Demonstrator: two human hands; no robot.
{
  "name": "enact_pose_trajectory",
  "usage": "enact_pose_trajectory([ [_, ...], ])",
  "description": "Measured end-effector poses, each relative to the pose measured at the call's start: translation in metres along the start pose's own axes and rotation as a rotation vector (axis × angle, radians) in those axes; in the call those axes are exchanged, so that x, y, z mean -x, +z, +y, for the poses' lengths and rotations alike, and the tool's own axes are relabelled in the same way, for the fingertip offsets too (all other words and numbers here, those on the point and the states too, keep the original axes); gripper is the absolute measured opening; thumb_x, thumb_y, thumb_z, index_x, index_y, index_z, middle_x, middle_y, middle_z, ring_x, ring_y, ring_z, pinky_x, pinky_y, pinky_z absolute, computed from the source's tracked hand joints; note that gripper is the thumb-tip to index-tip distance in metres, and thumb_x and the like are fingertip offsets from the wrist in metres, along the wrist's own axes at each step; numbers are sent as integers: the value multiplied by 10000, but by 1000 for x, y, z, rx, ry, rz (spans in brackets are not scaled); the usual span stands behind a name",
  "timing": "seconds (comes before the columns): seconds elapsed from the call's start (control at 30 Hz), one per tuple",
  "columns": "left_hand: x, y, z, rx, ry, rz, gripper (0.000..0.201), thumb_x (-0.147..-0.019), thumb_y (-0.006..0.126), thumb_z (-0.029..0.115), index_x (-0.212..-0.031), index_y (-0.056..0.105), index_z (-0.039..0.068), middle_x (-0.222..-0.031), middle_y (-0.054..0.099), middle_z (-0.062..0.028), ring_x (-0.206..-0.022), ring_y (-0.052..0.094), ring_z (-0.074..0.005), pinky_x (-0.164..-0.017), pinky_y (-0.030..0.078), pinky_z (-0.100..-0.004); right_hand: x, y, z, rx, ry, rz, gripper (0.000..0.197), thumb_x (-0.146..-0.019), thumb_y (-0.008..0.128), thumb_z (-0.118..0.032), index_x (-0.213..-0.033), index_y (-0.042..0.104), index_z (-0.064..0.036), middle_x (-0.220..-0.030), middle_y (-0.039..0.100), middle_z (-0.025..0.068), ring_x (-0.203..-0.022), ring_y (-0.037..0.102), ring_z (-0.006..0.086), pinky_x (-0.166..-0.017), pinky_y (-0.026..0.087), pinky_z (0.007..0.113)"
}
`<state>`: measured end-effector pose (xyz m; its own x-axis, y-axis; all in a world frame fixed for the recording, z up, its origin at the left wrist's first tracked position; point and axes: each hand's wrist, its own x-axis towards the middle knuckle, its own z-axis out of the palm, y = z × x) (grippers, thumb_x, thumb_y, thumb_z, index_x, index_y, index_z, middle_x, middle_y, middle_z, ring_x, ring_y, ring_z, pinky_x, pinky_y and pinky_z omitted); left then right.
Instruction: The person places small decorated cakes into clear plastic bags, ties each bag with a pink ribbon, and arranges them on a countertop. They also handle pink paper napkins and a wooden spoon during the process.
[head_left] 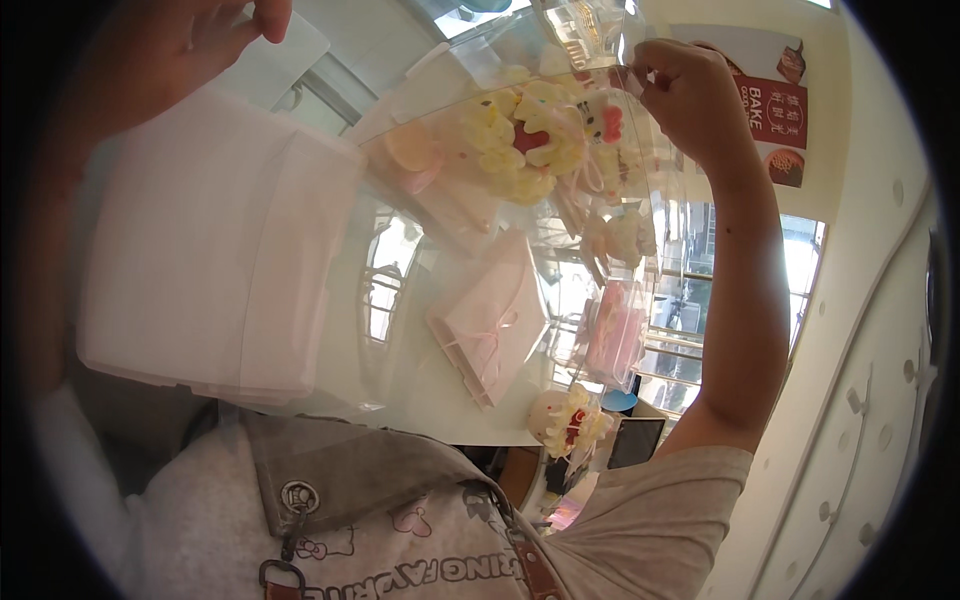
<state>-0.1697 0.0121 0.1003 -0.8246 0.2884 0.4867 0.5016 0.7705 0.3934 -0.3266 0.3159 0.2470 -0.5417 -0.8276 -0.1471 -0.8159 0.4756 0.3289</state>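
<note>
clear film (400, 240) nearest, spread across view, upper edge clamped in right hand (692, 100), thumb to fingers; left hand (185, 60) near pale box (190, 250), grip cut off by frame, cannot tell; beyond film, yellow flowers (495, 125), pink box (495, 300) on white table (505, 425); wall poster (778, 120) farthest

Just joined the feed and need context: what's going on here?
A person pinches the edge of a clear, glossy plastic sheet in the fingers of the right hand, raised at upper right. The left hand is up beyond a pale pinkish-white boxy stack, partly cut off; whether it holds anything can't be told. Yellow ruffled decorations and a pale-pink, ribbon-tied flat box show in the sheet's area.
</note>
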Motion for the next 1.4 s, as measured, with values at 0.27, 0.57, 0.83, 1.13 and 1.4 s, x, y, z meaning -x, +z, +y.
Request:
enact_pose_trajectory([
  [0.27,-1,0,-6,7,-16,-33,70,-723,655,-31,-733,650,38,-787,620,-57,-595,585,-161,-537,464,-264,-1,29,8,-49,-4,57,147,-804,676,-139,-848,682,2,-753,644,154,-666,616,321,-632,482,373],
  [0.57,-2,-2,3,3,-43,-26,80,-722,657,-43,-732,648,36,-791,622,-62,-603,590,-159,-541,467,-258,-12,26,6,123,-8,-14,201,-803,652,-173,-785,677,25,-787,635,206,-722,610,381,-703,487,436],
  [0.83,-1,0,3,-7,-63,-49,73,-737,650,-38,-736,650,35,-791,624,-60,-604,590,-155,-540,463,-249,-14,32,6,9,-1,-36,196,-802,629,-163,-822,677,26,-779,627,224,-723,610,394,-683,494,445],
  [1.13,-2,0,0,18,-56,-44,70,-735,656,-33,-738,652,37,-783,629,-60,-597,587,-154,-536,462,-248,-17,35,20,24,24,-129,156,-802,639,-139,-837,690,3,-772,636,212,-702,614,383,-661,499,429],
  [1.4,0,0,-9,48,-31,-77,76,-735,661,-35,-739,657,40,-784,631,-61,-599,584,-157,-533,457,-245,-10,25,4,129,-116,-122,158,-798,609,-13,-932,690,-37,-868,662,161,-810,629,348,-705,505,407],
])
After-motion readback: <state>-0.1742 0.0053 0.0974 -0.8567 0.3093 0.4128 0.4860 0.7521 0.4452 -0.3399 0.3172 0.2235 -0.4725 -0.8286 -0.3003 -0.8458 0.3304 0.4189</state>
